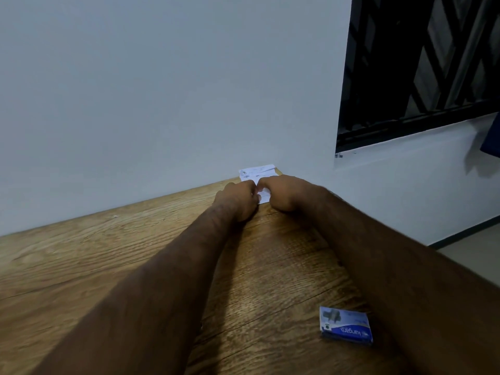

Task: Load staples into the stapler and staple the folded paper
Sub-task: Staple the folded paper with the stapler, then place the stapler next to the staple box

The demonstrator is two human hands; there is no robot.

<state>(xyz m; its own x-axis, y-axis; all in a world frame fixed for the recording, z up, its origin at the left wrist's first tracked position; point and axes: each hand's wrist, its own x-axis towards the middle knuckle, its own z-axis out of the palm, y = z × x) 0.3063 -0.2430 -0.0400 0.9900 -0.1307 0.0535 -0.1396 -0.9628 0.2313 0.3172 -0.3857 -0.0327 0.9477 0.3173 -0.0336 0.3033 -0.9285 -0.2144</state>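
A folded white paper [257, 173] with faint print lies at the far edge of the wooden table [108, 261], against the wall. My left hand [238, 201] and my right hand [281, 194] both reach out to it, knuckles up, fingers curled onto its near part and almost touching each other. The hands cover most of the sheet; whether anything else is under them is hidden. A small blue and white staple box [345, 325] lies flat near the table's front right, beside my right forearm. No stapler shows in view.
A plain white wall [162, 90] rises right behind the table. A dark window with a metal grille [422, 66] is at the upper right. The table's right edge drops to the floor [470, 255].
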